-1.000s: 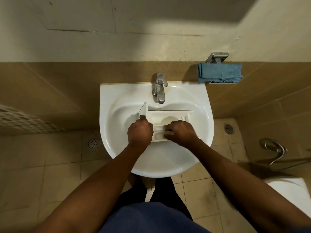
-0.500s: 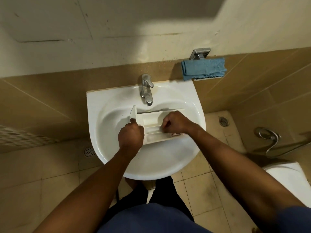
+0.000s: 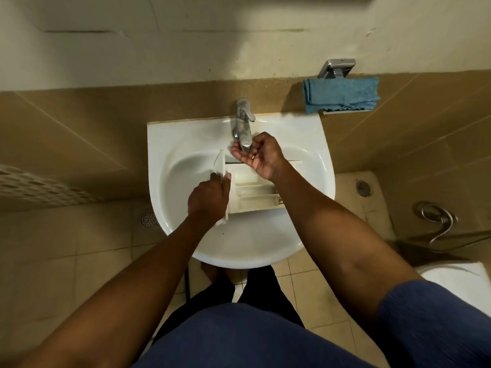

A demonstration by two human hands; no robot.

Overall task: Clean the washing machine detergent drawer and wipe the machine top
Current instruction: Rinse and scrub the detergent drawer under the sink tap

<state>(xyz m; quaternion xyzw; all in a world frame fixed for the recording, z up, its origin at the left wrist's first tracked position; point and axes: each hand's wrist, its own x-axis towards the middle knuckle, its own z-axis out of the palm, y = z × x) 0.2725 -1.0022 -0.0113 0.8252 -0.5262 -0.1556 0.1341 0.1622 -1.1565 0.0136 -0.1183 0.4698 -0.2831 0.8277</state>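
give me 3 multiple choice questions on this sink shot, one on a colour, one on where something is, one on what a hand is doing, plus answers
1. What colour is the plastic detergent drawer lying in the white ceramic basin?
A) black
B) white
C) green

2. Where is the folded blue cloth?
A) on the small wall shelf right of the chrome tap
B) inside the drawer
C) on the floor

3. What is the left hand doing?
A) hanging free
B) turning the tap lever
C) gripping the drawer's front end

Answers:
1. B, the drawer is as white as the basin around it.
2. A, the cloth lies on the shelf against the wall, apart from the basin.
3. C, its fingers curl round the drawer's front panel, while the right hand is cupped under the tap's spout.
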